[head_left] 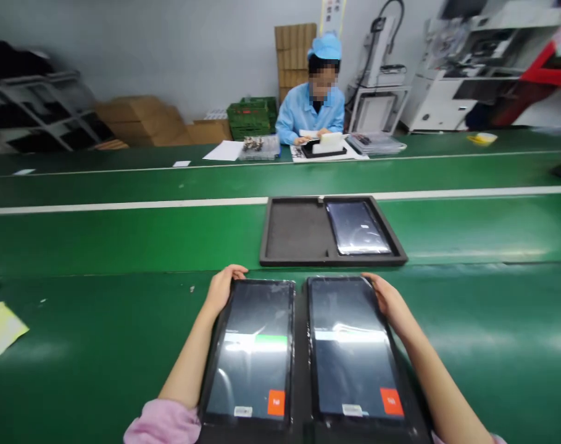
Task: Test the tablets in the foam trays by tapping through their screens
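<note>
Right in front of me lies a black tray holding two dark flat tablets side by side. The left tablet and the right tablet each carry an orange square sticker and a small white label near the lower edge, under glossy film. My left hand is closed round the tray's far left corner, beside the left tablet. At the far right corner my right hand grips the tray the same way, its fingertips partly hidden behind the edge.
Beyond my tray, another black tray sits on the green belt with one dark tablet in its right compartment. A yellow paper lies far left. Across the line, a person in blue sits near papers and plastic boxes.
</note>
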Motion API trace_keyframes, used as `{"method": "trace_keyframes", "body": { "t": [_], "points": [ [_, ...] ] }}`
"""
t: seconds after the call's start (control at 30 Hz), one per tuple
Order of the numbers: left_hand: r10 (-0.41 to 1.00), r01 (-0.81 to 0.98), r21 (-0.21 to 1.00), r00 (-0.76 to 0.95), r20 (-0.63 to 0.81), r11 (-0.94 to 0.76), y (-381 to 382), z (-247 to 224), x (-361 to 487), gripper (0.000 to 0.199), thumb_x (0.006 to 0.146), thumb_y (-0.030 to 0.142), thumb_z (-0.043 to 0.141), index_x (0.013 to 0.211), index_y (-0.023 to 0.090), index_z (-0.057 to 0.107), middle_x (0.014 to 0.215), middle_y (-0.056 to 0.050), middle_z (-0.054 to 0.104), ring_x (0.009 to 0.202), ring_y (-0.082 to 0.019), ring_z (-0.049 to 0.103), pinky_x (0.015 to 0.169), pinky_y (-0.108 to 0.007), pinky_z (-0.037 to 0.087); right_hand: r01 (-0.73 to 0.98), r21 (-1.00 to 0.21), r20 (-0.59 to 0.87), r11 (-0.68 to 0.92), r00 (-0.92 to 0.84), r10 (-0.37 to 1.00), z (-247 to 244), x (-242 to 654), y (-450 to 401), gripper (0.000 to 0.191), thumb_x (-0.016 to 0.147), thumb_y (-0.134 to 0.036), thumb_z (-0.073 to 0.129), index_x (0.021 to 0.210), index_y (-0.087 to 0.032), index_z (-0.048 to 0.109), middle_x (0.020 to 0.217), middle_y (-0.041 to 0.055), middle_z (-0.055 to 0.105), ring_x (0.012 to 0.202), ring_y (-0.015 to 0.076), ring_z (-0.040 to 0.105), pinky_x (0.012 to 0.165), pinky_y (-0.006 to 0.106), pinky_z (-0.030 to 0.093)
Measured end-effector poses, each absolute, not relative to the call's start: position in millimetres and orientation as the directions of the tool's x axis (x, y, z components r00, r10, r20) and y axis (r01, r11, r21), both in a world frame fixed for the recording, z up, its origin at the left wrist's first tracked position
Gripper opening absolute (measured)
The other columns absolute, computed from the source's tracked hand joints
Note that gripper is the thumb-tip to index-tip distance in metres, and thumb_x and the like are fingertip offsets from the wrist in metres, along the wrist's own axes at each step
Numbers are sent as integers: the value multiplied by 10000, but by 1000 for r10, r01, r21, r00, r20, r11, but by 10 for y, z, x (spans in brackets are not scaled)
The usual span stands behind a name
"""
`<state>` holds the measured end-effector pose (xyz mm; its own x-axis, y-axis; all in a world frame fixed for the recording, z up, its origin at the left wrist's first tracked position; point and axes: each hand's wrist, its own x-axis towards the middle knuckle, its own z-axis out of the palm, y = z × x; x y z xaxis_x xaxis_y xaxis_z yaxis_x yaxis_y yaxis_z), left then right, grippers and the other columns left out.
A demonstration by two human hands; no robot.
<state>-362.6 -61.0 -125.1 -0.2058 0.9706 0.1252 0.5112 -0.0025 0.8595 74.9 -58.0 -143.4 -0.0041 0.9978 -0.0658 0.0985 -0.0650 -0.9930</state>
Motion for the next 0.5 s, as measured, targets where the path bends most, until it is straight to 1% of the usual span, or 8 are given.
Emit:
{"method": "trace_keyframes", "body": {
  "t": [0.07, 0.13, 0.2, 0.33, 0.4, 0.5],
  "points": [
    [972, 515, 857, -207, 113, 10, -657, -1296, -3612, 792, 885, 834, 228, 778, 180, 662, 735, -104, 677, 717, -224, 611, 724, -363, 513, 30, -992, -122, -122, -1, 993, -1488, 783, -585, 639, 822, -751, 624, 1135, -214, 770, 897, 119, 740, 871, 358, 705, 777, 471, 587],
    [971, 517, 856, -213, 108, 18, -685, -1302, -3622, 775, 895, 827, 250, 735, 184, 652, 724, -95, 670, 695, -215, 593, 685, -344, 487, -14, -988, -156, -156, 9, 988, -1523, 800, -599, 611, 816, -715, 657, 1150, -219, 780, 920, 128, 747, 892, 371, 710, 786, 478, 588],
    [973, 518, 855, -205, 107, 16, -701, -1291, -3644, 771, 901, 825, 267, 737, 184, 662, 714, -84, 662, 684, -212, 582, 674, -336, 472, -17, -984, -176, -176, 15, 984, -1536, 801, -621, 600, 830, -702, 651, 1184, -233, 772, 978, 125, 754, 928, 365, 713, 802, 468, 590],
    [981, 510, 860, -163, 102, -5, -709, -1278, -3672, 857, 905, 842, 186, 765, 175, 705, 671, -74, 632, 656, -210, 558, 662, -337, 455, 32, -984, -175, -176, 46, 984, -1517, 788, -617, 591, 844, -700, 632, 1188, -240, 769, 1086, 114, 750, 1016, 347, 703, 840, 427, 593],
    [983, 500, 866, -156, 100, -9, -703, -1280, -3668, 897, 894, 863, 159, 749, 172, 711, 669, -77, 631, 652, -210, 546, 654, -338, 442, 45, -984, -172, -175, 49, 984, -1494, 789, -585, 615, 828, -707, 642, 1172, -215, 777, 1051, 123, 750, 988, 352, 704, 821, 426, 597],
    [983, 478, 878, -158, 95, -8, -688, -1284, -3656, 932, 856, 910, 147, 730, 175, 705, 675, -79, 634, 656, -213, 527, 655, -338, 437, 56, -983, -175, -177, 35, 984, -1455, 791, -549, 658, 808, -722, 655, 1149, -175, 785, 911, 124, 745, 893, 355, 704, 771, 448, 601]
  ]
}}
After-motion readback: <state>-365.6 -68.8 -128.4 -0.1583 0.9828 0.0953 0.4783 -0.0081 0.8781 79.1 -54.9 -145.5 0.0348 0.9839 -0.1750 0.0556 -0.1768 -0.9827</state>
